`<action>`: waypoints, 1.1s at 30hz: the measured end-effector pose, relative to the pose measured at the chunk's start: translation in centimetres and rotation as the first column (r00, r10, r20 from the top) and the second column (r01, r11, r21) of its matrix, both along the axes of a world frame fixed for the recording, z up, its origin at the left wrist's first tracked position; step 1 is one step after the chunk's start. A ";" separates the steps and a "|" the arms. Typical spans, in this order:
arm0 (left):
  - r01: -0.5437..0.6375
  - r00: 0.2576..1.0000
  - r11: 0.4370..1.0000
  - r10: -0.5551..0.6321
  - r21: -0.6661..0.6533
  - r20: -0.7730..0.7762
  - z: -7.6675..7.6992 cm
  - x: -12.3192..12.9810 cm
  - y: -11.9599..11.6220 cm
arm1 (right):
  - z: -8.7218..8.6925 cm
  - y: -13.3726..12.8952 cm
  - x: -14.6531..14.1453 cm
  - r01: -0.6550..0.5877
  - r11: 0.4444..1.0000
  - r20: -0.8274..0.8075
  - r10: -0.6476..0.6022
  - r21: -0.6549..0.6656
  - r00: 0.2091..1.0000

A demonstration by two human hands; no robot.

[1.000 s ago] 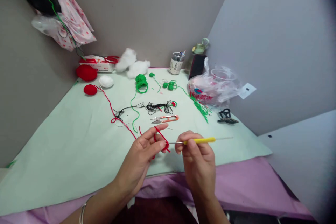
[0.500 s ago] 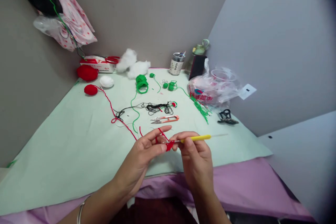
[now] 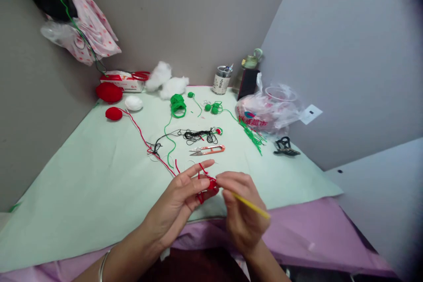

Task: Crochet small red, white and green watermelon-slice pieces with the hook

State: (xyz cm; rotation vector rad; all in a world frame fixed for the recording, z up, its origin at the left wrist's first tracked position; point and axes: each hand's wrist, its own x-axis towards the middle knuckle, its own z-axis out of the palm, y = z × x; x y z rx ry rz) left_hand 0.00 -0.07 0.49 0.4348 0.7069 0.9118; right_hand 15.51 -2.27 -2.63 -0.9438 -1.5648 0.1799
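Note:
My left hand (image 3: 185,191) pinches a small red crochet piece (image 3: 212,183) between thumb and fingers. Red yarn (image 3: 203,168) loops over its raised index finger and trails back across the table to a small red ball (image 3: 114,113). My right hand (image 3: 246,211) is closed on a crochet hook with a yellow handle (image 3: 251,205), which slants down toward me; its fingertips are at the edge of the red piece. The hook's tip is hidden by my fingers. Just beyond the hands lie thread snips (image 3: 207,150) with orange handles.
Tangled black yarn (image 3: 200,135), a green yarn bundle (image 3: 178,106) and small green balls (image 3: 214,108) lie farther back. White stuffing (image 3: 174,87), a pen tin (image 3: 221,80) and a plastic bag (image 3: 261,112) line the rear. A black claw clip (image 3: 286,146) is at right.
My right hand has turned, swinging the yellow handle from roughly level to pointing down and right. The red piece has tilted in my left fingers, and the trailing red yarn has shifted.

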 end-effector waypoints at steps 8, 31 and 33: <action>-0.034 0.988 0.980 0.063 0.196 -0.141 -0.2 0.4 -0.3 | 0.8 0.8 -0.5 -0.197 0.965 -0.331 0.132 -0.172 0.934; -0.086 0.978 0.972 0.124 0.220 -0.167 -0.5 0.9 -0.4 | 0.1 0.4 -0.6 -0.117 0.978 -0.271 0.066 -0.175 0.960; -0.108 0.983 0.979 0.130 0.170 -0.126 -0.6 1.1 -0.4 | -0.2 0.1 -0.5 -0.027 0.996 -0.087 0.020 -0.084 0.996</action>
